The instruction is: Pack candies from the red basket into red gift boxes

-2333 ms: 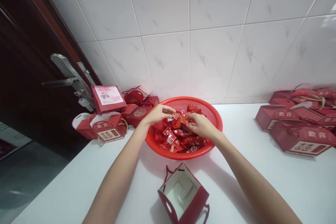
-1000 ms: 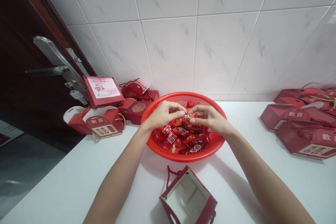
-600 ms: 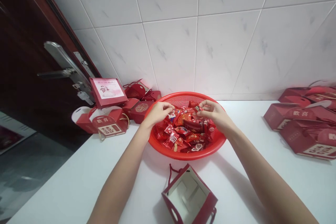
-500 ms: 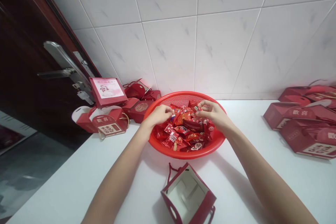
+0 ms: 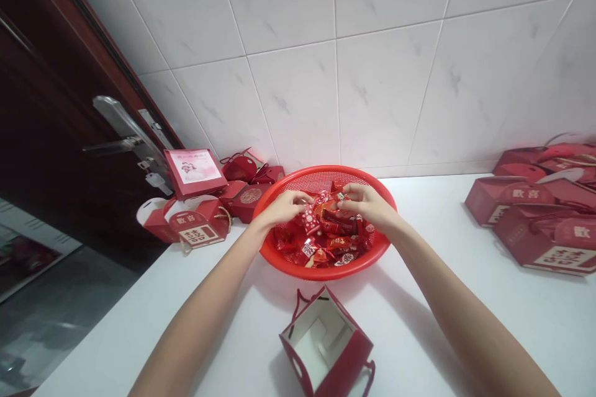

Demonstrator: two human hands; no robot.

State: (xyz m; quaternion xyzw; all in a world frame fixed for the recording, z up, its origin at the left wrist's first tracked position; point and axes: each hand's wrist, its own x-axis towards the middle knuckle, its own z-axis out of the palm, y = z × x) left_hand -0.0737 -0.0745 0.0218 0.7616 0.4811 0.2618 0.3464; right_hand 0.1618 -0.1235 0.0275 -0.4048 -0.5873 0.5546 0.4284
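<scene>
Both my hands are inside a red plastic basket (image 5: 326, 272) heaped with wrapped candies (image 5: 342, 242) in red and orange. My left hand (image 5: 285, 207) is closed, its fingertips pinching a red candy packet with white dots (image 5: 311, 221). Opposite it, my right hand (image 5: 370, 206) pinches a small red wrapped candy (image 5: 342, 198) between thumb and fingers; part of it is hidden. Nearer to me, a dark red gift box (image 5: 342, 365) stands with its top open and its pale inside showing. Cords hang from its sides.
Several red gift boxes (image 5: 198, 226) are grouped at the left, one with a pink picture card (image 5: 194, 166). More red boxes (image 5: 552, 239) stand at the right. A tiled wall (image 5: 298, 105) backs the white table (image 5: 433, 211); a dark door (image 5: 60, 105) is at far left.
My left fingers have closed on the dotted packet, which has come up from the pile. My right hand still pinches its candy, slightly further left. The view has shifted a little.
</scene>
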